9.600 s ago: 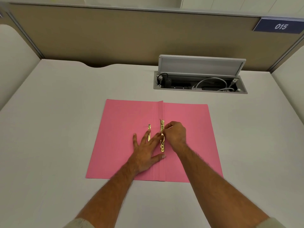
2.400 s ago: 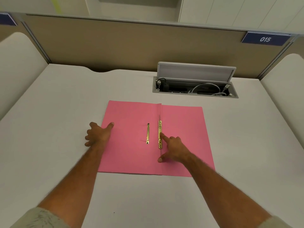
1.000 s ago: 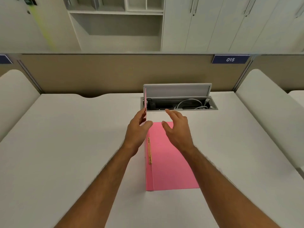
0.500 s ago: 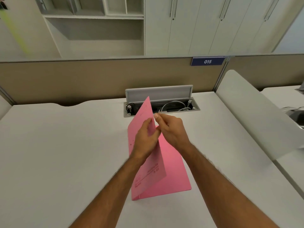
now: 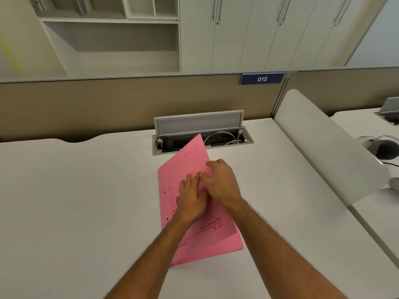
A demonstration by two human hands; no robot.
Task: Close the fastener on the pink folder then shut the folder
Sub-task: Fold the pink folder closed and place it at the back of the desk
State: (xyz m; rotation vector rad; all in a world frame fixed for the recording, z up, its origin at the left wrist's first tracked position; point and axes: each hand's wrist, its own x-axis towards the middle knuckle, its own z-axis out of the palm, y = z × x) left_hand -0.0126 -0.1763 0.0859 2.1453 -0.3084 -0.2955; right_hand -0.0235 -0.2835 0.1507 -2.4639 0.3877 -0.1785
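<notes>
The pink folder [image 5: 172, 175] lies on the white desk [image 5: 75, 201], spine to the left. Its printed front cover is folded over and almost down. A thin gap to the back cover [image 5: 228, 244] still shows at the near right corner. My left hand [image 5: 192, 201] rests flat on the cover, fingers spread. My right hand [image 5: 223, 184] sits over the cover's right edge with fingers curled on it. The gold fastener is hidden inside.
An open cable box [image 5: 218, 141] with its grey lid [image 5: 198, 124] raised sits just behind the folder. A beige partition [image 5: 108, 104] closes the back. A white side divider [image 5: 323, 152] bounds the right, with a dark object [image 5: 386, 147] on the neighbouring desk.
The front cover has swung from steeply raised to nearly flat over the back cover. Both hands followed it down, and my left hand now lies flat on it.
</notes>
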